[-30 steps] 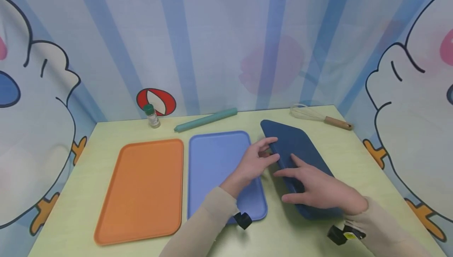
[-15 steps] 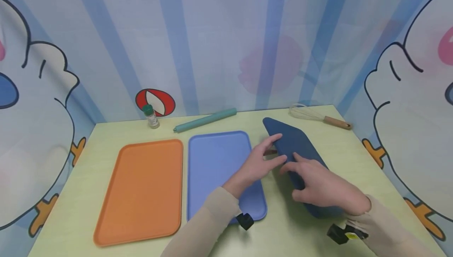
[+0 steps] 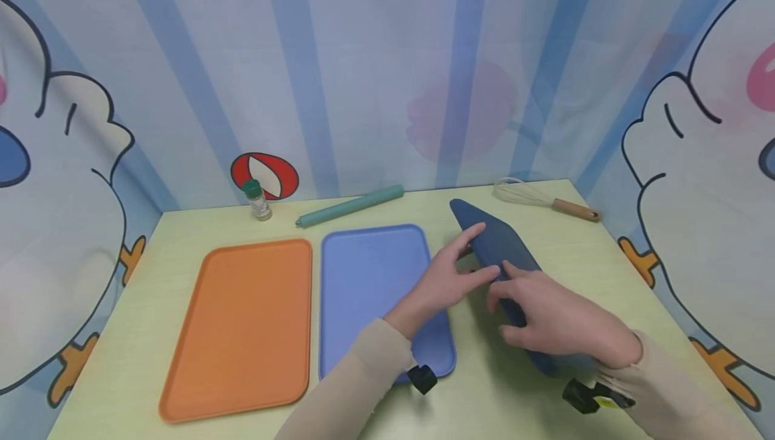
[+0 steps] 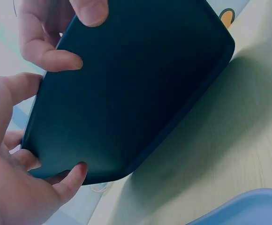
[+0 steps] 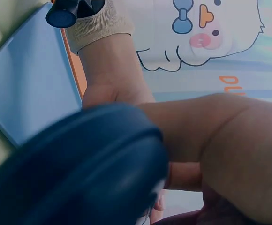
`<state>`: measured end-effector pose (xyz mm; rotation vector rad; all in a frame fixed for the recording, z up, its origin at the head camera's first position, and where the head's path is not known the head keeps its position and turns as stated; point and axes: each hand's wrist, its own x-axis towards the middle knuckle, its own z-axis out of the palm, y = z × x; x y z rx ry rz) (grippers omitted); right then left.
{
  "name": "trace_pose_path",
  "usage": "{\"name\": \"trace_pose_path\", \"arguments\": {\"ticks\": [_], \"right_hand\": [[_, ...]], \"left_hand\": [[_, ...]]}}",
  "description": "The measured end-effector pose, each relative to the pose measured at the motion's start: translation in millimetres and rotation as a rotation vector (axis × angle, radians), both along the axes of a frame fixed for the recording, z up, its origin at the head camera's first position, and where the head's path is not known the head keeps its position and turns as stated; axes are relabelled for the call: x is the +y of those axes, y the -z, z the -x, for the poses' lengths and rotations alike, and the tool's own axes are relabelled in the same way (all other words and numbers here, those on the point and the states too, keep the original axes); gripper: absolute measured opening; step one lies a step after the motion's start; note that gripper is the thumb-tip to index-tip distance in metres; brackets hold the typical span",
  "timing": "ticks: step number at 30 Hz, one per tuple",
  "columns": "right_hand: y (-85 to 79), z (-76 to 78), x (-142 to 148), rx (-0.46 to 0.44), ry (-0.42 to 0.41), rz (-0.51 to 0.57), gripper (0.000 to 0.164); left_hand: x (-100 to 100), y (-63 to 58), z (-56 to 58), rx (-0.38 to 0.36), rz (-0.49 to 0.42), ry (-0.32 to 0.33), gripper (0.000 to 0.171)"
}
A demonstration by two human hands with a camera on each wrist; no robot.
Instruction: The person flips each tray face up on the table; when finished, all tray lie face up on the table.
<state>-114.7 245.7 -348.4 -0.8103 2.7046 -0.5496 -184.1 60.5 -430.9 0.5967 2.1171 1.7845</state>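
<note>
A dark blue tray (image 3: 501, 246) stands tilted over the right side of the table, its left edge raised and its face turned away to the right. My left hand (image 3: 447, 277) holds that raised edge toward its far end, fingers spread along it. Nearer to me, my right hand (image 3: 560, 312) grips the same edge, fingers bent over it. In the left wrist view the tray's underside (image 4: 126, 93) shows, with fingertips of both hands around its edge. A rounded part of the tray (image 5: 94, 154) fills the foreground of the right wrist view.
A light blue tray (image 3: 375, 292) lies flat under my left forearm, with an orange tray (image 3: 242, 332) left of it. Along the back are a green-capped jar (image 3: 258, 201), a teal rolling pin (image 3: 351, 206) and a wooden-handled whisk (image 3: 566, 207).
The dark blue tray has tipped up more steeply, its left edge rising and moving right. My right fingers have curled in around the edge, and my left hand has shifted slightly right with it.
</note>
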Motion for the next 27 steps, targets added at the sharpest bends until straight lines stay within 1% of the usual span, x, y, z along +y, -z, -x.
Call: {"name": "trace_pose_path", "arguments": {"ticks": [4, 7, 12, 19, 27], "right_hand": [[-2.8, -0.8, -1, -0.011, -0.009, 0.015, 0.029], [-5.8, -1.4, -2, -0.01, 0.006, 0.012, 0.033], [-12.8, -1.9, -6, 0.004, 0.032, -0.021, 0.035], [-21.5, -6.8, -11, 0.026, 0.032, -0.029, 0.04], [-33.1, -17.5, -9, 0.028, 0.004, 0.061, 0.049]], "left_hand": [[0, -1.1, -0.6, -0.001, -0.005, -0.001, 0.075], [0, -1.6, 0.0, 0.012, -0.04, 0.004, 0.075], [0, -1.7, 2.0, 0.033, -0.103, 0.033, 0.074], [-1, -3.2, 2.3, 0.039, -0.156, 0.069, 0.075], [-1, -9.9, -0.6, 0.048, -0.249, 0.132, 0.075]]}}
